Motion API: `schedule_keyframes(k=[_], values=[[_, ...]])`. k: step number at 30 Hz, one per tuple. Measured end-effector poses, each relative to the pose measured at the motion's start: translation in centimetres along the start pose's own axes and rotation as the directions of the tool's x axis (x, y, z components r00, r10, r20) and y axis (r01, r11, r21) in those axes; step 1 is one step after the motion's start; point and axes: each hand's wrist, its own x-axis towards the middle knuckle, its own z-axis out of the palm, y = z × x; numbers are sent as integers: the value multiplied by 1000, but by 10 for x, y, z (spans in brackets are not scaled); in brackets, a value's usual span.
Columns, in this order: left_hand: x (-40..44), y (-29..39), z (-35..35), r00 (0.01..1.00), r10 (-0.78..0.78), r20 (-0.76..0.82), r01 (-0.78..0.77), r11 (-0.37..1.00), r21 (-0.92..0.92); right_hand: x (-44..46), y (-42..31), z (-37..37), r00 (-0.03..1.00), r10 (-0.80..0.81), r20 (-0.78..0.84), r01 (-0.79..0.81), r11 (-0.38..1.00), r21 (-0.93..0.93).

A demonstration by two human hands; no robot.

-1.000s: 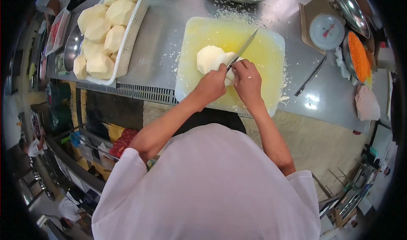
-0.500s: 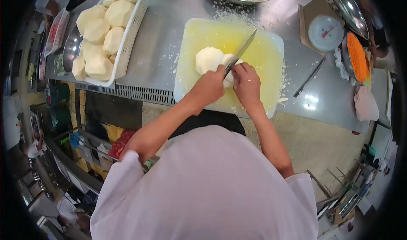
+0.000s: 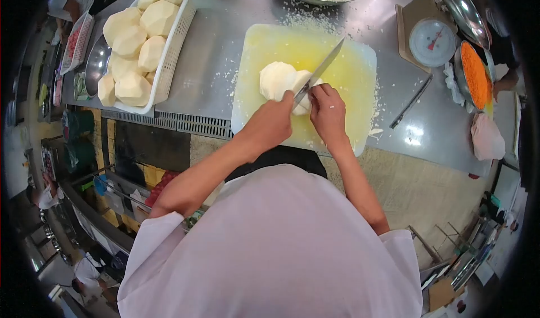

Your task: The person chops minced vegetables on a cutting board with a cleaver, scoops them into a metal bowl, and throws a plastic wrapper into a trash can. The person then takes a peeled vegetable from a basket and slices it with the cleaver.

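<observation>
My left hand (image 3: 267,122) is closed round the handle of a kitchen knife (image 3: 327,61), its blade slanting up and to the right. Under the blade lie cut pieces of a pale peeled root vegetable (image 3: 302,83). Fingers of my right hand (image 3: 328,113) are bent together on the near right side of these pieces, partly hiding them. Touching the pieces on the left is a larger pale chunk (image 3: 275,78). All of it rests on a yellow-stained white cutting board (image 3: 354,65).
A white basket (image 3: 171,53) of peeled root vegetables (image 3: 130,41) stands left. At the back is a metal bowl (image 3: 323,1) of chopped white bits. To the right are a dark, slim tool (image 3: 412,101), a dial scale (image 3: 432,42), a bowl of orange shreds (image 3: 475,76) and a tied bag (image 3: 487,137).
My left hand has drawn slightly left and back with the knife, and its elbow has moved outward. My right hand stays almost in place on the pieces.
</observation>
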Motion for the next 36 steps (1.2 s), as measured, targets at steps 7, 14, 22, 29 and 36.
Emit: schedule_keyframes(k=[7, 14, 22, 29, 36], values=[[-11, -31, 52, 997, -28, -68, 25, 999, -35, 0, -4, -3, 999, 39, -11, -39, 999, 28], [11, -11, 24, 986, 106, -128, -109, 994, -15, 1, -4, -3, 999, 52, -9, -52, 996, 71], [4, -31, 61, 999, -33, -43, 32, 999, -8, -5, -1, -1, 997, 72, -9, -71, 990, 120], [5, -9, 21, 996, 72, -55, -73, 997, -17, -5, -2, -3, 998, 63, -17, -60, 991, 123], [-12, -19, 47, 998, -54, 18, 55, 998, -17, -8, 3, -3, 995, 96, -22, -91, 983, 160]])
